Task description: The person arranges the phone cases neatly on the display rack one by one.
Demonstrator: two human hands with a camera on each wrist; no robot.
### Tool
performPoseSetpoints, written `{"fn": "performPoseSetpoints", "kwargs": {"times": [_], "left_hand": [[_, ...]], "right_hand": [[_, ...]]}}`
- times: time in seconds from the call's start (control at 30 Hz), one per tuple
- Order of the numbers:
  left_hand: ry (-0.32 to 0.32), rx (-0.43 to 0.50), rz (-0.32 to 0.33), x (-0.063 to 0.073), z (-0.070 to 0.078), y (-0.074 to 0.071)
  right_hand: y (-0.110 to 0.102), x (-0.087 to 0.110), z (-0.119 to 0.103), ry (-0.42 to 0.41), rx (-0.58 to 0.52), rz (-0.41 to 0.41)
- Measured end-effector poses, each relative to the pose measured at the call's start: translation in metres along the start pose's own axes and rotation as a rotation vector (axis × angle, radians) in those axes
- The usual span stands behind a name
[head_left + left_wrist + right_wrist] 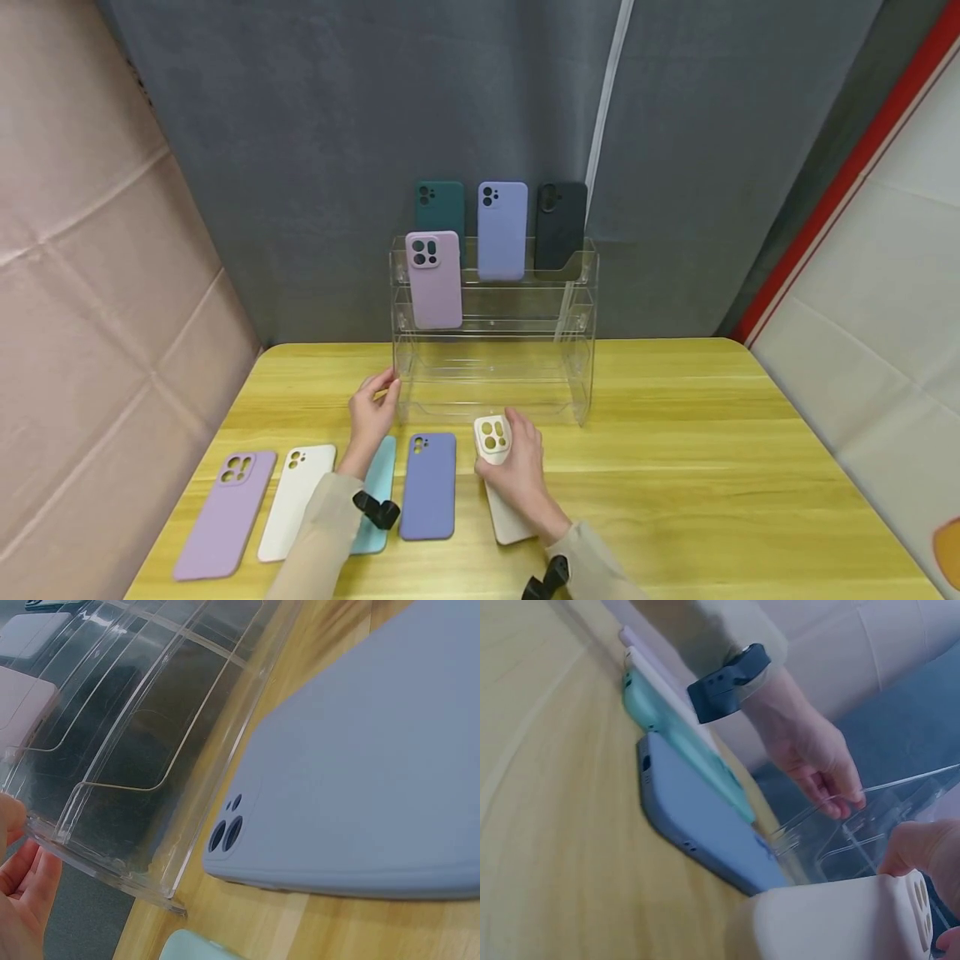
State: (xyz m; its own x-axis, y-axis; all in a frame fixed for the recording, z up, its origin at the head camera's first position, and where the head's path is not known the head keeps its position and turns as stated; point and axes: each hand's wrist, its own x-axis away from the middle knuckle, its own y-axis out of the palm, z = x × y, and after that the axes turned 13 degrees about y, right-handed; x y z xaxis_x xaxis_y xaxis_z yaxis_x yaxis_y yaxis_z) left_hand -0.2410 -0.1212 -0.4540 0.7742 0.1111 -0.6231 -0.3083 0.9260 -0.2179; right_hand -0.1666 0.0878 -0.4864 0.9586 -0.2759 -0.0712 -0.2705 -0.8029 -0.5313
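Observation:
My right hand (521,467) grips a white phone case (506,517) by its camera end, thumb on one long side and fingers on the other. In the right wrist view, the pale case (832,922) shows close up. My left hand (372,417) pinches the left side edge of a clear acrylic display stand (491,335). Between the two hands lies a blue-violet case (428,492), flat on the table. An aqua case (382,471) is partly hidden under my left forearm.
Farther left on the table (712,467) lie another white case (300,492) and a lilac case (225,521). The stand's top tier bears a dark green case (441,204), a periwinkle case (502,237) and a black case (561,229). One tier lower stands a pink-lilac case (435,292).

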Motion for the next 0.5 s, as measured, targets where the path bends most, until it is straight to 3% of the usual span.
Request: {"fn": "performPoseSetpoints", "kwargs": {"times": [0.23,0.5], "left_hand": [[0.014,-0.021,-0.001,0.000,0.000,0.000],[0.009,0.016,0.009,0.002,-0.039,0.005]], "right_hand": [[-0.016,-0.008,-0.019,-0.065,-0.044,0.016],[-0.032,-0.029,-0.037,-0.176,-0.060,0.093]]}}
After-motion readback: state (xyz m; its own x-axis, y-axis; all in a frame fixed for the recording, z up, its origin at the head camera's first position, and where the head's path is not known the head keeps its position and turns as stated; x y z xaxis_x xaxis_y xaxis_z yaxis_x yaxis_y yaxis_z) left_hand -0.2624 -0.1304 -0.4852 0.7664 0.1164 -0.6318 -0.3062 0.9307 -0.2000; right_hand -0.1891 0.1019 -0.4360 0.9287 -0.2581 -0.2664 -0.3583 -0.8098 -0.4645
